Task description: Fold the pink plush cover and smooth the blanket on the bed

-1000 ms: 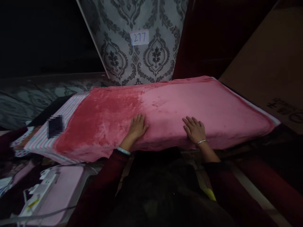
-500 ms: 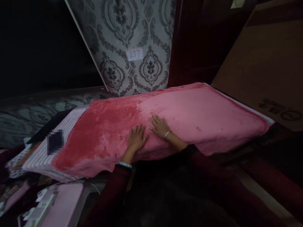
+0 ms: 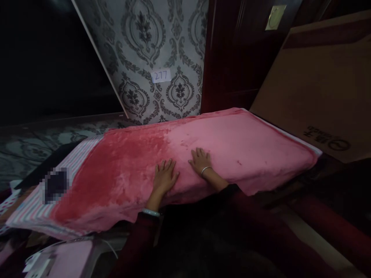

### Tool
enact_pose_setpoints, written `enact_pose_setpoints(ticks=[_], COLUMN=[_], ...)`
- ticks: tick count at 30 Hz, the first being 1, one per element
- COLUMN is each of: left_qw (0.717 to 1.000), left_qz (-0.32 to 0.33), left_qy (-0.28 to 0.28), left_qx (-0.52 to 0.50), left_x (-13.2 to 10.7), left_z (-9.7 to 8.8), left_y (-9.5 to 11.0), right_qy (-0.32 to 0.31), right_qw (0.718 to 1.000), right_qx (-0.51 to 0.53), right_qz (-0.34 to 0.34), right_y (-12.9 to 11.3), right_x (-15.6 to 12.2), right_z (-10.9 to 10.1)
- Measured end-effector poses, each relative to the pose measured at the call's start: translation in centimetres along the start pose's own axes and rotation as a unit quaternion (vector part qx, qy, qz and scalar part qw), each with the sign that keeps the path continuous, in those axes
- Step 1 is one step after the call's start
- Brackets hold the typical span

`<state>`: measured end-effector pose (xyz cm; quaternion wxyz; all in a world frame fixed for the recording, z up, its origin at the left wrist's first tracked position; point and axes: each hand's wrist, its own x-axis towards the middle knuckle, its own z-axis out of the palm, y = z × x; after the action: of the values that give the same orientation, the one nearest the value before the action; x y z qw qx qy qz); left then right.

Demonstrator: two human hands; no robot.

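A pink plush cloth [image 3: 232, 135] is spread over a long raised surface, its left half brushed to a darker red. My left hand [image 3: 164, 177] lies flat on it near the front edge, fingers spread, with a pale bangle at the wrist. To its right, my right hand [image 3: 201, 161] rests palm down on the same cloth, fingers apart, a thin bracelet on the wrist. Neither hand grips anything. Beneath the left end of the plush shows a striped cloth [image 3: 78, 154], on which lies a dark blurred-out object [image 3: 56, 186].
A large cardboard box [image 3: 324, 85] leans at the right. Behind are patterned wallpaper [image 3: 176, 46] with a paper label [image 3: 161, 75] marked 277, a dark red door [image 3: 228, 58] and a big black screen [image 3: 52, 61]. A pink-topped stool [image 3: 71, 256] and white power strip [image 3: 37, 266] sit front left.
My right hand has shifted slightly to the right on the cloth, away from my left hand. The camera view has tilted up a little. Both hands stay flat.
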<state>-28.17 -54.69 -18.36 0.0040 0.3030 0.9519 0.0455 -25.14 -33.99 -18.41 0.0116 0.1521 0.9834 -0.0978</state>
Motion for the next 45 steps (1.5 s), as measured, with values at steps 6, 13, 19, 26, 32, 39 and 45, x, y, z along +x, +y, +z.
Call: enact_pose_setpoints(ticks=[6,13,19,26,32,39,45], left_qw=[1.0,1.0,0.999,0.999,1.0,0.998,0.999], left_qz=[-0.012,0.0,0.01,0.003,0.016,0.052,0.047], left_qy=[0.012,0.013,0.032,0.026,0.0,-0.017,0.002], left_qx=[0.017,0.026,0.029,0.03,0.023,0.012,0.005], left_x=[0.2,0.3,0.3,0.5,0.2,0.1,-1.4], left_z=[0.5,0.2,0.4,0.2,-0.2,0.1,0.6], left_y=[-0.2,-0.3,-0.4,-0.1,-0.1,-0.8,-2.5], right_qy=[-0.019,-0.011,-0.004,0.091,0.009,-0.001,0.008], right_qw=[0.983,0.999,0.994,0.978,0.996,0.995,0.994], right_qx=[-0.002,0.0,-0.029,-0.022,-0.003,-0.007,-0.028], right_qz=[-0.182,-0.046,0.102,0.184,-0.092,-0.104,-0.107], right_y=[-3.9,-0.4,8.4,10.7,1.5,1.1,1.7], right_x=[2.5,4.7,1.3,-3.1,-2.9,-3.3,-3.5], right_z=[0.7,0.0,-0.4,-1.8,-0.1,0.9,1.3])
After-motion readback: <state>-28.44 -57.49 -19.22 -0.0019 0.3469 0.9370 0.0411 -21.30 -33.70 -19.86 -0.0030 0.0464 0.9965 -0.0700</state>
